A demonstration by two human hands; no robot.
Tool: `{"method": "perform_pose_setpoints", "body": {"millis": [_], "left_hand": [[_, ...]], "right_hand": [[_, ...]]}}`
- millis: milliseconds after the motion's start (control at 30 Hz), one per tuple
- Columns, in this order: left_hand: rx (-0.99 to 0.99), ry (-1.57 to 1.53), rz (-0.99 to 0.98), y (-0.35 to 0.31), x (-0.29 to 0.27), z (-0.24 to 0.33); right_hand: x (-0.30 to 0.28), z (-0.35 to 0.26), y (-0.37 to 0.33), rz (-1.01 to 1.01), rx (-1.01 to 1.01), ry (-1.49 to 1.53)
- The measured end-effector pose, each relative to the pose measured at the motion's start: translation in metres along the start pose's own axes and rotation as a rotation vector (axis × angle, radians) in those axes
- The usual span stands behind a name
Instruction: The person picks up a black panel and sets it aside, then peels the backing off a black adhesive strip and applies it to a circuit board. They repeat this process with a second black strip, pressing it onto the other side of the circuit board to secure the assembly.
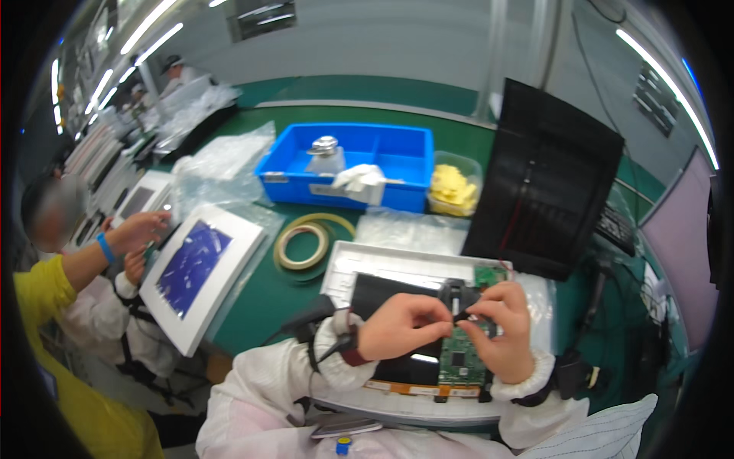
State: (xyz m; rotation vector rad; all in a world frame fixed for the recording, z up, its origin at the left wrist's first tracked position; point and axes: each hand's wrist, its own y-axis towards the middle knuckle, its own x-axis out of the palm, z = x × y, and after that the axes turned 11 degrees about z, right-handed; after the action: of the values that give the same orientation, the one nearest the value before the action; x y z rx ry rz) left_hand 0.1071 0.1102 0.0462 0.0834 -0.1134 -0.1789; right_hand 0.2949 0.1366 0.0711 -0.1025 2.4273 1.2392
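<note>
A white frame (397,258) lies open on the table in front of me, with a black panel (373,291) and a green circuit board (457,353) inside it. Over the upper part of the board, my left hand (405,325) pinches thumb against forefinger. Facing it closely, my right hand (502,330) also pinches. A small dark piece (461,315) shows between the two sets of fingertips; its kind is too small to tell. The fingers partly hide the board beneath. A second small green board (489,275) sits just beyond my right hand.
A black cover (543,183) stands upright at the right, a thin red wire along it. Behind are a blue divided bin (417,180), a tub of yellow pieces (453,187) and tape rolls (302,246). At left, a co-worker's hand (141,229) is near a white-framed panel (245,233).
</note>
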Motion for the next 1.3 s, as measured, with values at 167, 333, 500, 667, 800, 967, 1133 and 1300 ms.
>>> {"method": "perform_pose_setpoints", "body": {"millis": [167,333,500,667,800,967,1133,1300], "left_hand": [[-0.015,0.006,0.046,-0.0047,-0.0026,0.0048],[0.052,0.017,0.06,-0.002,0.0012,0.0016],[0.227,0.308,0.103,-0.0027,0.0013,0.0019],[0.339,0.457,0.114,-0.0007,0.0032,0.0044],[0.37,0.494,0.119,-0.0017,0.0036,0.0044],[0.322,0.487,0.114,-0.0026,0.0046,0.0076],[0.297,0.469,0.125,-0.0022,0.0057,0.0069],[0.293,0.487,0.1,-0.001,0.0056,0.0079]], "right_hand": [[0.0044,-0.0012,-0.0015,-0.112,0.032,0.111],[0.0023,0.0003,-0.0034,-0.133,0.072,0.143],[0.0022,-0.0013,-0.004,-0.145,0.061,0.125],[0.0047,0.0,-0.0053,-0.13,0.07,0.11],[0.0054,-0.0014,-0.0057,-0.115,0.075,0.096],[0.0052,0.0009,-0.0057,-0.141,0.112,0.126],[0.0053,0.0013,-0.0061,-0.139,0.135,0.144],[0.0051,0.0047,-0.0067,-0.121,0.124,0.132]]}}
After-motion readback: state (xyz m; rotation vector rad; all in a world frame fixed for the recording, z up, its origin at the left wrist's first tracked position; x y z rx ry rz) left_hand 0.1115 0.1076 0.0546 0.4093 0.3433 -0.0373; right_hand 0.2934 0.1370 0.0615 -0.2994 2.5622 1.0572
